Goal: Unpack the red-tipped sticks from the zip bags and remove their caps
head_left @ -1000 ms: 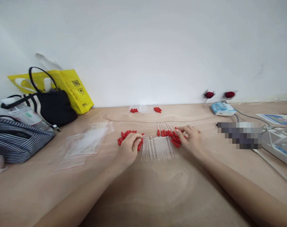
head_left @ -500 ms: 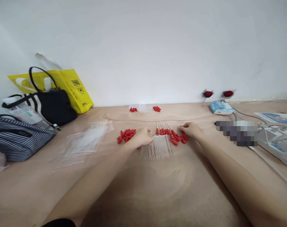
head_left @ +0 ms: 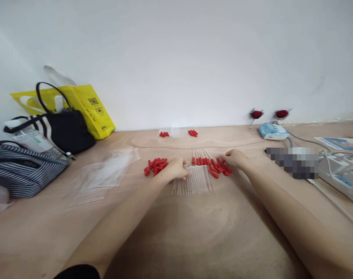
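Observation:
A row of clear thin glass tubes (head_left: 195,181) lies on the tan table in front of me. My left hand (head_left: 175,169) rests at the row's left end, its fingers curled and pinched on one tube. A pile of loose red rubber caps (head_left: 155,165) lies just left of that hand. My right hand (head_left: 234,158) is closed, fingertips on the red-capped tubes (head_left: 213,166) at the right. What those fingers hold is too small to name.
Clear plastic zip bags (head_left: 106,174) lie to the left. Striped and black bags (head_left: 33,155) and a yellow bag (head_left: 89,106) stand at far left. Small bags with red caps (head_left: 178,134) sit by the wall. Cables, a power strip (head_left: 339,170) and a blue device (head_left: 272,131) are at right.
My left hand moved right from the loose caps onto the left end of the tube row. My right hand drew back slightly and closed at the capped tubes.

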{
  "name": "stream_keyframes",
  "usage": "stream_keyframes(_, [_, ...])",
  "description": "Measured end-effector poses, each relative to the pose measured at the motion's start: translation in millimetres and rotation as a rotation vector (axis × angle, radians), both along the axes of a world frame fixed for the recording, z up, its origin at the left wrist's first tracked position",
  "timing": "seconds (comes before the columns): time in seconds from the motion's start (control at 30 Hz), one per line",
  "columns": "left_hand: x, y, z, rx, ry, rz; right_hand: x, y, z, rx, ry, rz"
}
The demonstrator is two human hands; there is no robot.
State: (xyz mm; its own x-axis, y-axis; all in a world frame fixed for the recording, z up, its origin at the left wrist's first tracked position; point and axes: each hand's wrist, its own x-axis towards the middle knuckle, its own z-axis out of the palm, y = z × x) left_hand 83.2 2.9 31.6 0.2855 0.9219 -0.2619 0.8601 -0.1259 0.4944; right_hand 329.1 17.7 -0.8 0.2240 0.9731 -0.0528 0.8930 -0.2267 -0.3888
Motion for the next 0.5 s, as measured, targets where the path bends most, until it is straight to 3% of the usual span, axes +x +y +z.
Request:
stream_keyframes(0.13, [-9.1,-3.0,1.4,0.043,-0.027,0.009,-5.6,-0.9,4.5,0.041,-0.035,-0.027])
stream_keyframes(0.23, [-20.7,-11.2,-2.3,0.286,-0.117,-0.018,-15.8,-3.2,5.6,0.049,-0.025,0.008])
stream_keyframes(0.37, [-41.3,-28.5,-19.8,0.672,-0.206,-0.048,-29.6,-5.1,5.5,0.022,-0.031,0.052])
stream_keyframes(0.5, [-58.7,-40.8,-39.1,0.819,-0.242,-0.1,-37.7,-3.3,5.4,-0.041,-0.146,0.043])
